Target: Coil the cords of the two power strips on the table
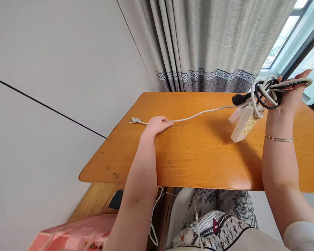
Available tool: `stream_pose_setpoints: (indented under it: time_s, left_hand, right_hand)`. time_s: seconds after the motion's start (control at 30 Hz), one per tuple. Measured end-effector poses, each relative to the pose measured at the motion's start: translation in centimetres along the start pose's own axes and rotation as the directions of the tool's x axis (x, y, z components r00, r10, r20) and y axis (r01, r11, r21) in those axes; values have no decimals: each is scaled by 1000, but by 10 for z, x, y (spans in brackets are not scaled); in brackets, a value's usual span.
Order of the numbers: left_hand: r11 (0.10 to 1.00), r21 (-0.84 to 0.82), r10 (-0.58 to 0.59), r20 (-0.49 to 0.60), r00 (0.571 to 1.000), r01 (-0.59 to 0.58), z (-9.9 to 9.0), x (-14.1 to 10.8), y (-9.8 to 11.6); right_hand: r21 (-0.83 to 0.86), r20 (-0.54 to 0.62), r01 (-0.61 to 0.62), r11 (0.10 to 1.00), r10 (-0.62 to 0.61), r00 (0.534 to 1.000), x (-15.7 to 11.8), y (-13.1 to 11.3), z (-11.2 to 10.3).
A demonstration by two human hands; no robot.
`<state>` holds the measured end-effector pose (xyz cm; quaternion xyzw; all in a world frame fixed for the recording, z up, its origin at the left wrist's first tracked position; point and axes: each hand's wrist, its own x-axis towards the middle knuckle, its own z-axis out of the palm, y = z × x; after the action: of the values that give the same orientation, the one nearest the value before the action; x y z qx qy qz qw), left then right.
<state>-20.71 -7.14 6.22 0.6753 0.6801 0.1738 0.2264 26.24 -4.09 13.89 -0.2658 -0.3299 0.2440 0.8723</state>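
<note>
My left hand (pixel 158 124) rests on the wooden table (pixel 183 164), its fingers closed around a thin white power cable (pixel 199 114). Just left of that hand lies the cable's white plug (pixel 136 120), prongs pointing left. From my left hand the cable runs rightward to a tangled bundle of black and white cords (pixel 269 90). My right hand (pixel 293 96) holds this bundle above the table's right side, its grip partly hidden by the loops. A black plug (pixel 240 99) sticks out to the left. Below the bundle hangs a white power strip (pixel 245 123), tilted and slightly blurred.
A grey curtain (pixel 211 38) hangs behind the table, with a window (pixel 279 42) at the right. A white panelled wall (pixel 47 62) stands on the left. Below the table's front edge are a dark phone-like object (pixel 116 199), a pink bag (pixel 75 232) and a loose white cord (pixel 153 226).
</note>
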Motion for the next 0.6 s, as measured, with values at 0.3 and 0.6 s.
stream_pose_setpoints:
  time_s: [0.3,0.6]
  left_hand:
    - [728,-685,14,38,999,16,-8,-7,21]
    - [415,-829,431,-183,884,-374,13,-45,75]
  right_hand:
    - [-143,366,-128,981,172,914,-66,-27,51]
    - [-345,697,2,938,255,670,-184,-36,104]
